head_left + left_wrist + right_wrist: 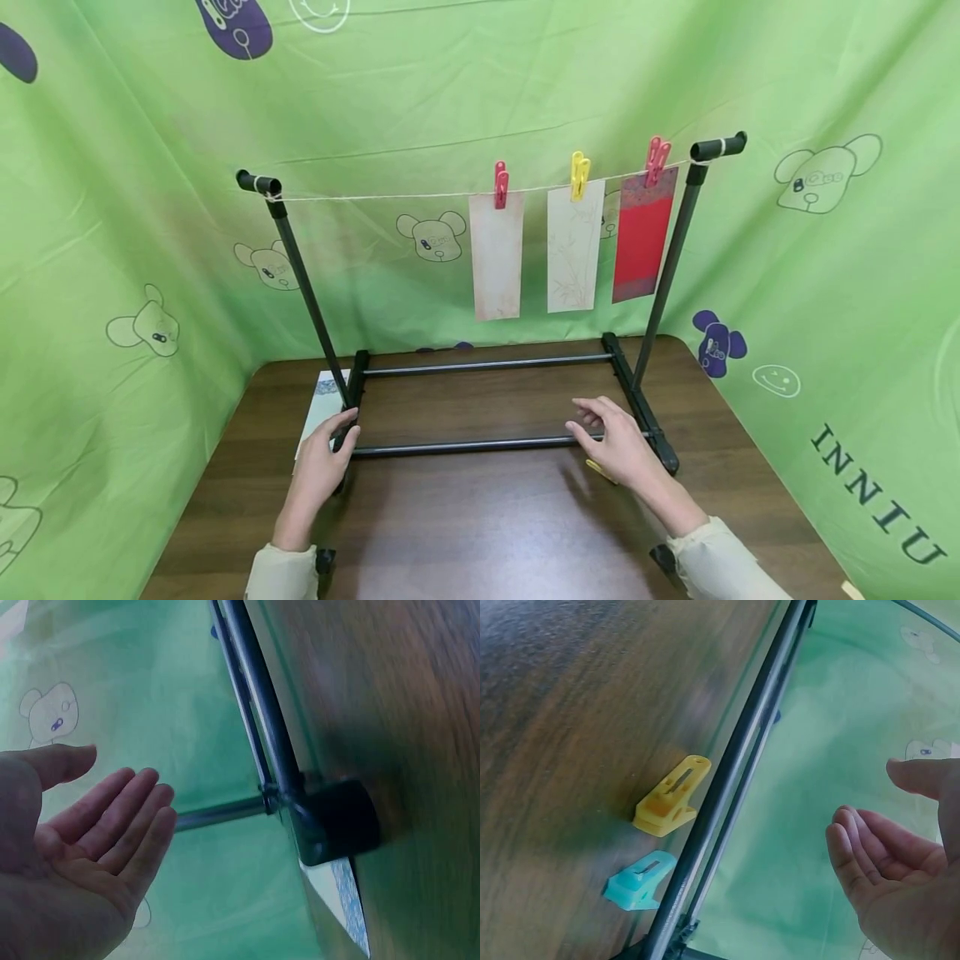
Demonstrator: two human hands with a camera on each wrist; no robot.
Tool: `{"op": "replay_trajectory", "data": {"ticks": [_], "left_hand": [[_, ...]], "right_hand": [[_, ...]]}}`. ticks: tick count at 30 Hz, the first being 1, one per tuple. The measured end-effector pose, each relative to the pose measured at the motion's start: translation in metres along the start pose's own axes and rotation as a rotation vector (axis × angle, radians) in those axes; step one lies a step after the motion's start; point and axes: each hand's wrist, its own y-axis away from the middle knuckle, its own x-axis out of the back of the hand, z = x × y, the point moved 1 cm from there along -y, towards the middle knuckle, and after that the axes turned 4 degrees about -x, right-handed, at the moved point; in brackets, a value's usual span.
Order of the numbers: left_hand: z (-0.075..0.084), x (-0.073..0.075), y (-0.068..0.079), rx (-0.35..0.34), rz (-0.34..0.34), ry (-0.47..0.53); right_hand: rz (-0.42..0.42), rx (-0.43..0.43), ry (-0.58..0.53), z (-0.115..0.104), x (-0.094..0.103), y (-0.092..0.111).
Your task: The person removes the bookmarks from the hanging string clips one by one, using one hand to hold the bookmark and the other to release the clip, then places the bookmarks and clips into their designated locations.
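Note:
My left hand [321, 460] is beside the left foot of a black drying rack [480, 446], fingers loosely bent and holding nothing. A pale card [321, 408] with a blue printed end lies on the table by that foot. Over the right part of the front bar hovers my right hand [618, 440], also holding nothing. Below it are a yellow clothespin [671, 796] and a turquoise clothespin [640, 881], both on the table. From the rack's string hang a cream card [497, 267] under a red clothespin, a bamboo-print card [573, 258] under a yellow one, and a red card [642, 242].
The rack's left post [307, 287] and right post [670, 275] rise from the brown table [480, 517] and hold the white string [375, 197]. A green printed cloth [360, 100] surrounds the table at the back and sides.

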Motion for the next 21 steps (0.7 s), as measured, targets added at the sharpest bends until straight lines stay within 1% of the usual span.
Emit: {"op": "replay_trajectory", "data": {"ticks": [1, 4, 9, 13, 17, 21], "left_hand": [[0.001, -0.001, 0.0, -0.008, 0.015, 0.005], [0.003, -0.005, 0.001, -0.019, 0.031, 0.027], [0.01, -0.012, 0.002, -0.014, 0.019, 0.06], [0.015, -0.014, 0.0, -0.011, 0.016, 0.083], [0.02, -0.017, -0.003, -0.028, 0.016, 0.099], [0.027, -0.019, -0.007, -0.049, 0.018, 0.114]], "right_hand": [[-0.001, 0.003, -0.002, -0.001, 0.0, -0.001], [0.0, 0.014, -0.002, -0.003, 0.0, -0.004], [0.04, 0.054, 0.005, -0.004, 0.004, -0.005], [0.077, 0.086, -0.005, -0.006, 0.005, -0.007], [0.096, 0.092, -0.016, -0.009, 0.006, -0.01], [0.093, 0.083, -0.02, -0.013, 0.008, -0.012]]}}
